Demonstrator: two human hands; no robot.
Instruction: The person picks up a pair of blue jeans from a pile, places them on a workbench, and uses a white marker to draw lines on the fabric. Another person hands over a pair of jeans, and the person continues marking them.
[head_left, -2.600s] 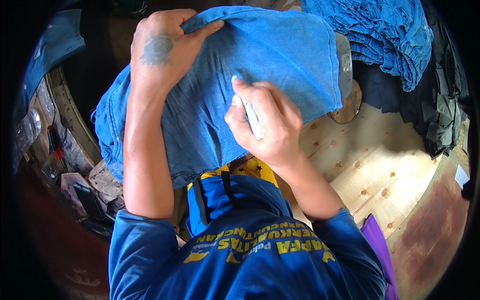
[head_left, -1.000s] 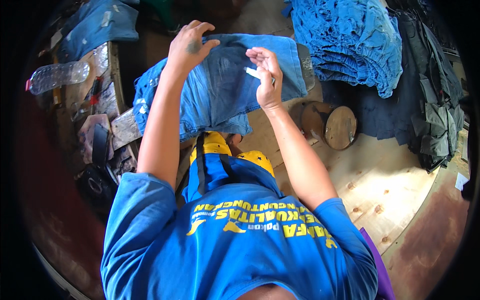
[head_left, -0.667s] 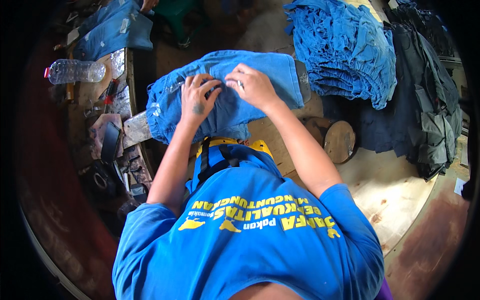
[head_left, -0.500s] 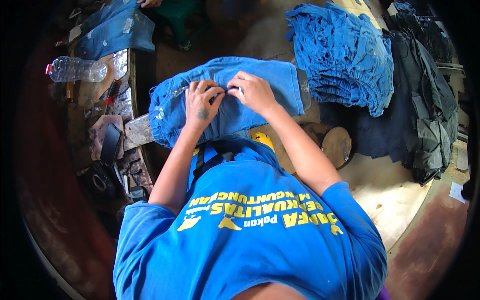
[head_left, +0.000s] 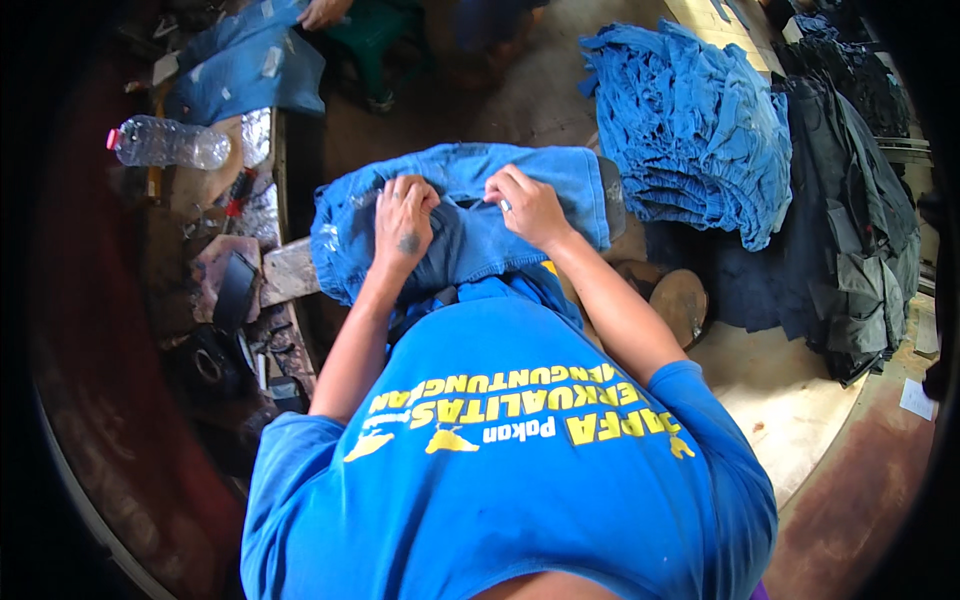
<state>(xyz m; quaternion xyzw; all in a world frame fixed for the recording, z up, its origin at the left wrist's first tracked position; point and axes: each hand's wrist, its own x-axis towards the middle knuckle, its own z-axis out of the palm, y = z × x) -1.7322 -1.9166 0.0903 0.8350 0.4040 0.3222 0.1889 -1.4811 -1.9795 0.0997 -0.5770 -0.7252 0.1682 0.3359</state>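
A blue denim garment with a gathered waistband lies across a narrow board in front of me. My left hand is closed on its cloth left of the middle, fingers bunched at the fabric. To the right, my right hand pinches the cloth near the upper middle and wears a ring. Between the hands the cloth is pulled taut, with a small dark gap showing. A darker fold of the garment hangs beside my left wrist. The board's grey end sticks out at the left; what lies under my fingertips is hidden.
A tall pile of blue denim garments stands at the right, beside dark garments. On the cluttered left bench lie a clear plastic bottle and a roll of tape. Another person's hand shows at the top, near a green stool.
My hands have moved apart, the right one shifting right, and a gap has opened in the cloth between them. A darker fold now shows by my left hand. The whole view has shifted slightly.
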